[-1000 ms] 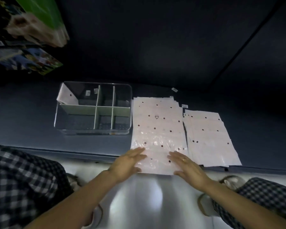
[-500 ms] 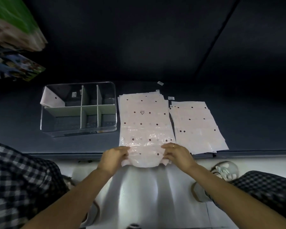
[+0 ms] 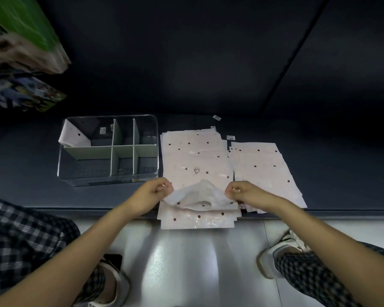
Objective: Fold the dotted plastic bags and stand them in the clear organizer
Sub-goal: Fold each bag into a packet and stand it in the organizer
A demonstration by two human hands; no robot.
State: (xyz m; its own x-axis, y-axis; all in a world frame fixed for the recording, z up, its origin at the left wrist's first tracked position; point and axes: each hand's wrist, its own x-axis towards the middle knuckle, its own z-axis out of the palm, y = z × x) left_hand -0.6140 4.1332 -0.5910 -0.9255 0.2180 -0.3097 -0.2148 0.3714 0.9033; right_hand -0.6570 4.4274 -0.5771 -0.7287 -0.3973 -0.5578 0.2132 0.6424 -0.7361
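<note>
At the worktop's near edge, I am pinching the top dotted bag [image 3: 197, 193] with my left hand [image 3: 150, 196] and right hand [image 3: 244, 192], fingers clamped on its corners, lifting evenly for a straight fold.

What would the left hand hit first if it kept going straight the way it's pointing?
Likely the top dotted bag itself: the left hand pinches its near-left corner, knuckles aimed toward the right hand. Angled further away, it would cross the bag stack. Depth is unclear.
</note>
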